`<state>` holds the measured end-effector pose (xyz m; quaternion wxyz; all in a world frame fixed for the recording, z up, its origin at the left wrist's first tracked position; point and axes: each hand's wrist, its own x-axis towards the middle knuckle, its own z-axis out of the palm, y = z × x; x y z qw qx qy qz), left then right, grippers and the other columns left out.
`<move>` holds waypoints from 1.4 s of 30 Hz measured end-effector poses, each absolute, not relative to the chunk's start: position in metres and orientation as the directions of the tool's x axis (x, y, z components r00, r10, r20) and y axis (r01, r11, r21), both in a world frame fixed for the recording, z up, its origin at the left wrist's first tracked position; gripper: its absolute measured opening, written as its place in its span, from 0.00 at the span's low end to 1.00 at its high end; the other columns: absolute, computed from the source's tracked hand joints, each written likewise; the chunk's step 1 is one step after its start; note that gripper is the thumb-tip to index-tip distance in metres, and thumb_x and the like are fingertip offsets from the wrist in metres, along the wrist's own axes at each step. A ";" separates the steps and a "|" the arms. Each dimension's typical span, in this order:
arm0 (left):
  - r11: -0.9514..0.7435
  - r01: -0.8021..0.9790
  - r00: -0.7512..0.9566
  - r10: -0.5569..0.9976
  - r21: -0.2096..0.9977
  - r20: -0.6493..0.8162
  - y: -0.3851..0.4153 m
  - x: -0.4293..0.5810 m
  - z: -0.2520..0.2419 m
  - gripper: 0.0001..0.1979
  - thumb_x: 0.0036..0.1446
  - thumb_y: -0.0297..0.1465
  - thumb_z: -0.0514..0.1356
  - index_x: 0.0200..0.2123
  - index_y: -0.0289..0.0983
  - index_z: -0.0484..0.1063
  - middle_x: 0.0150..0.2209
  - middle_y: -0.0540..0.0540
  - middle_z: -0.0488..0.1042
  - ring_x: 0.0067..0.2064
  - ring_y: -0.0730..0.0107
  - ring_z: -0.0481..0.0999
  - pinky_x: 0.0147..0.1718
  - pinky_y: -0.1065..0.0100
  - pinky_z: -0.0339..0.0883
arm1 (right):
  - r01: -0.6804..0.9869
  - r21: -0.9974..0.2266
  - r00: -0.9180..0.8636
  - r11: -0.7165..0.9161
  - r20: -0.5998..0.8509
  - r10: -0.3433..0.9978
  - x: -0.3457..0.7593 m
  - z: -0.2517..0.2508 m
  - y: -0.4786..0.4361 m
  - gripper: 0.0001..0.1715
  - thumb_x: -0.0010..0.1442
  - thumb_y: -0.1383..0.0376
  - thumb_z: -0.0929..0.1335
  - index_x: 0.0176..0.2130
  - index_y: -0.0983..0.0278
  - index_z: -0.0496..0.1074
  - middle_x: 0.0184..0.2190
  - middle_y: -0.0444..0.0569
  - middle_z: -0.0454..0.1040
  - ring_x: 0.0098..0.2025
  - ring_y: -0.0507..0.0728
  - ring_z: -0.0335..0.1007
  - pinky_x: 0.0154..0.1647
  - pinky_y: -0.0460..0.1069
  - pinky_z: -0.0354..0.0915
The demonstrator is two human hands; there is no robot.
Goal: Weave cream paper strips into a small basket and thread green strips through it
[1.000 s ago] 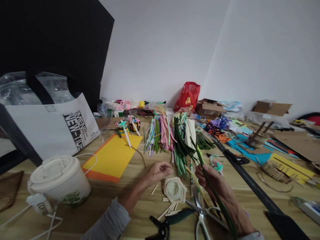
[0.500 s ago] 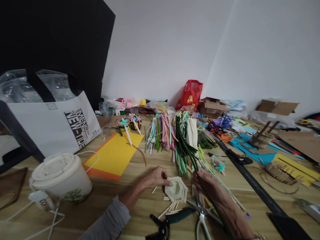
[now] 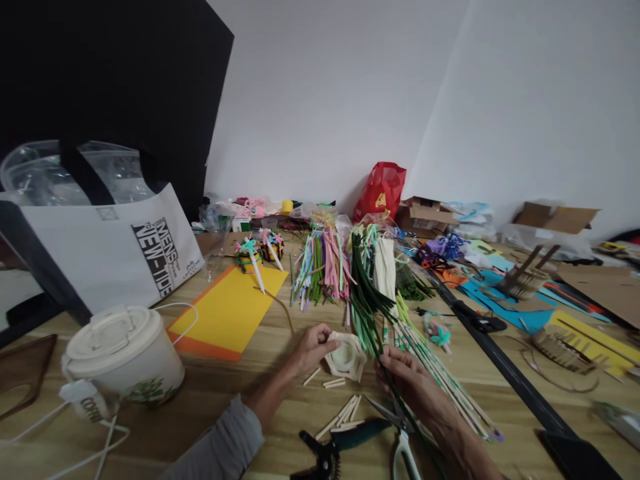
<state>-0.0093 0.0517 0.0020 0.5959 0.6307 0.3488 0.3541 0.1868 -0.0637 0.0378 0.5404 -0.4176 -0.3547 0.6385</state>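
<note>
My left hand [image 3: 309,352] pinches the near-left rim of a small cream hexagonal woven basket [image 3: 346,358], thumb on its edge. My right hand [image 3: 413,387] is closed around dark green strips [image 3: 369,313], which run from the bundle in the middle of the table down past my wrist. Partly under that hand lies a pair of scissors [image 3: 403,450] with pale handles, blades apart. Pruning shears [image 3: 361,432] with a dark green grip rest to its left. Short cut sticks [image 3: 345,412] are scattered between the basket and the shears.
Coloured strip bundles [image 3: 333,263] spread across the middle. Left are a yellow sheet [image 3: 233,310], a lidded coffee cup [image 3: 127,357] with a white cable, and a white bag [image 3: 95,250]. A paper trimmer [image 3: 510,370], blue sheets [image 3: 500,303] and small stick baskets [image 3: 523,281] lie right.
My left hand has lifted the cream basket slightly away from me and tilted it, uncovering sticks below. My right hand has shifted a little left and down with the green strips.
</note>
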 end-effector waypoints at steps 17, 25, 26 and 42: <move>-0.153 -0.048 0.269 0.950 0.987 0.160 0.060 -0.011 0.000 0.18 0.44 0.45 0.63 0.25 0.37 0.63 0.24 0.53 0.64 0.27 0.74 0.64 0.25 0.74 0.57 | -0.209 -0.951 -0.191 -0.228 -0.189 0.963 0.161 0.012 -0.067 0.24 0.51 0.48 0.73 0.25 0.63 0.65 0.12 0.35 0.61 0.12 0.46 0.56 0.13 0.41 0.46; -0.213 0.065 0.223 0.955 0.975 0.193 0.060 -0.013 0.004 0.13 0.44 0.40 0.61 0.25 0.37 0.63 0.23 0.54 0.64 0.27 0.73 0.64 0.26 0.73 0.57 | -0.246 -0.933 -0.199 -0.263 -0.217 0.956 0.161 0.009 -0.066 0.24 0.50 0.50 0.74 0.23 0.63 0.63 0.13 0.34 0.58 0.11 0.45 0.55 0.12 0.41 0.48; -0.224 0.077 0.219 0.954 0.972 0.203 0.060 -0.013 0.004 0.12 0.45 0.38 0.61 0.25 0.37 0.64 0.23 0.53 0.64 0.27 0.73 0.64 0.26 0.73 0.58 | -0.250 -0.931 -0.198 -0.266 -0.220 0.955 0.162 0.007 -0.065 0.23 0.50 0.50 0.74 0.23 0.63 0.63 0.13 0.34 0.58 0.11 0.45 0.55 0.12 0.41 0.49; -0.303 0.122 0.291 0.921 0.945 0.258 0.049 -0.007 0.001 0.09 0.47 0.35 0.60 0.27 0.36 0.66 0.25 0.53 0.65 0.28 0.73 0.64 0.27 0.74 0.58 | -0.232 -0.957 -0.219 -0.176 -0.124 0.968 0.159 0.004 -0.060 0.23 0.52 0.49 0.73 0.27 0.64 0.67 0.16 0.36 0.62 0.11 0.43 0.50 0.11 0.41 0.47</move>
